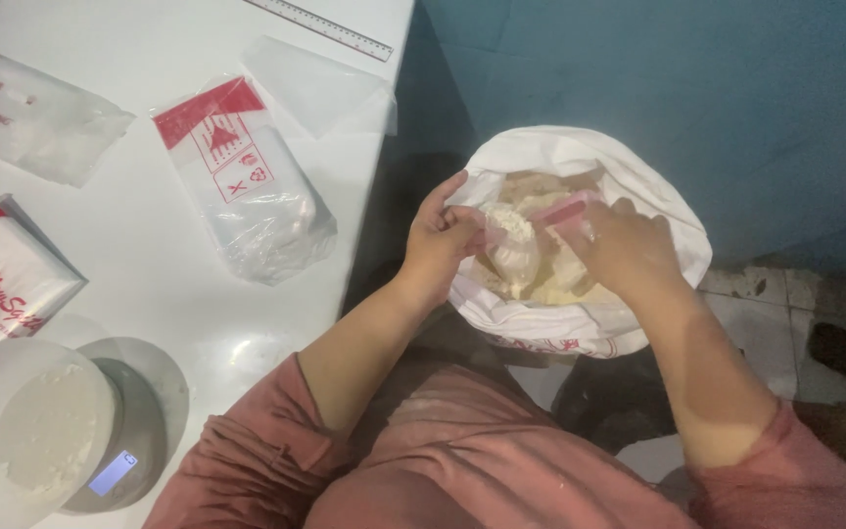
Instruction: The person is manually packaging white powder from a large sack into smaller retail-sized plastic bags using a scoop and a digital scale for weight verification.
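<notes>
Small clear plastic pouch [518, 250], part-filled with pale powder, hangs between the person's two hands over the mouth of a big white sack [673, 211] that stands on the floor. The left hand [440, 245] sits at nine o'clock from the pouch, fingers curled and pinching the pouch's upper edge, thumb side raised. The right hand [624, 250] lies at three o'clock from it, closed around a pink plastic scoop [560, 212] whose end meets the pouch's mouth at about one o'clock. Both hands touch the pouch or its rim, so it is held just above the cream-coloured powder inside the sack, whose top is rolled back into a thick white collar.

At nine o'clock from the sack, well apart, runs the white worktop [164, 284]. On it, near the middle, lies a clear plastic bag with a red printed band [247, 181], lying flat. At ten o'clock from that one lies another clear bag [36, 118], and at the far left edge a stack of red-and-white packets [2, 269]. Down at seven o'clock a round grey kitchen scale [134, 431] carries a white bowl of pale powder [31, 436]. An empty clear bag [320, 88] lies near the worktop's right edge, and a clear ruler [330, 27] lies at twelve o'clock.
</notes>
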